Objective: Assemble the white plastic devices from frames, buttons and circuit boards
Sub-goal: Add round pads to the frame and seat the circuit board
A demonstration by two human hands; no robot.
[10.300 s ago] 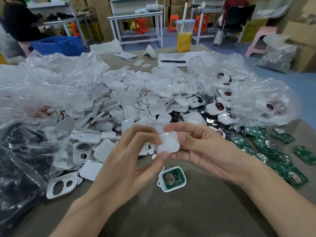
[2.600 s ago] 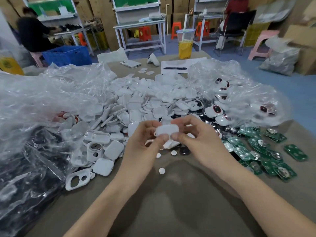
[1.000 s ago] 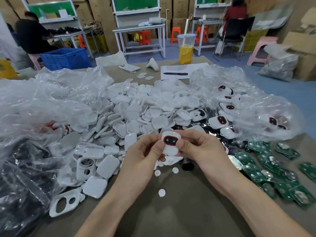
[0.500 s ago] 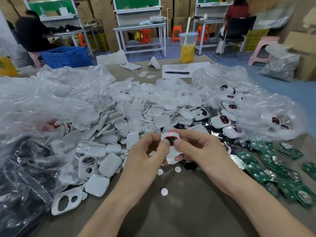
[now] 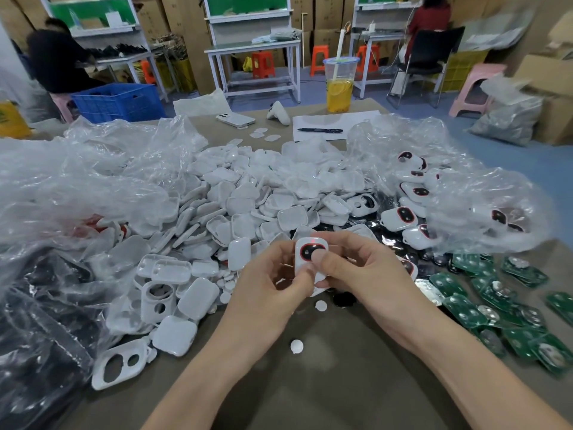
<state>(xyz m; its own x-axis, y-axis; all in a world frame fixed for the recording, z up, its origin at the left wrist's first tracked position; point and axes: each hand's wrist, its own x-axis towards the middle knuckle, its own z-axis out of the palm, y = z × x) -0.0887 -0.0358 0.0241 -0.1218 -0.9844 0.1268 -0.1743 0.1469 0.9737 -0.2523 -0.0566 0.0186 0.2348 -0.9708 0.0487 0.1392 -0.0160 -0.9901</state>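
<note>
so, fingers: right thumb presses the dark button; left thumb and forefinger pinch the lower edge.
device: centre of the frame, held between left hand and right hand, red light lit near its top.
step: probably a press test; grip the shell by its edges, press squarely, keep the light uncovered.
clear bag: right of frame, finished devices inside and at its mouth.
blue crate: upper left, contents hidden.
cup: top centre, yellow drink.
</note>
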